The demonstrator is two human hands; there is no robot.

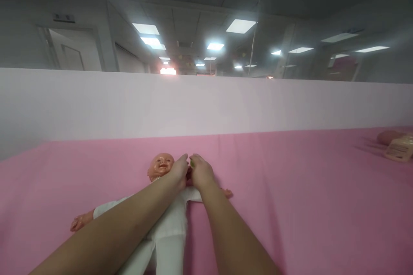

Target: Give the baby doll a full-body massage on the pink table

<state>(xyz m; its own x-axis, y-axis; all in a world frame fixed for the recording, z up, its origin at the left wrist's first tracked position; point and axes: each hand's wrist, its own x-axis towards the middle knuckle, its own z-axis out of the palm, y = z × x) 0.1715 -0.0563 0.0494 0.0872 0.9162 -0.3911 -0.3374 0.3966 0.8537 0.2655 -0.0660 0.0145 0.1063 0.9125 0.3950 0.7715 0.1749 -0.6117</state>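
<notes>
A baby doll point(171, 219) in a white cloth suit lies on its back with its smiling head point(162, 165) away from me. My left hand point(181, 170) is beside the doll's head, its forearm crossing the doll's body. Close by on the right, my right hand point(201, 171) curves inward above the doll's outstretched arm. The two hands almost meet, fingers curled toward each other. A small green spot point(192, 163) shows at the right fingertips; whether it is a nail or an object is unclear. What the hands hold, if anything, is hidden.
Everything rests on a pink cloth surface point(306, 197). A white upright panel point(206, 105) closes off the far side. At the right edge lies a blurred beige and skin-coloured item point(400, 147). Beyond the panel are a doorway point(72, 49) and ceiling lights.
</notes>
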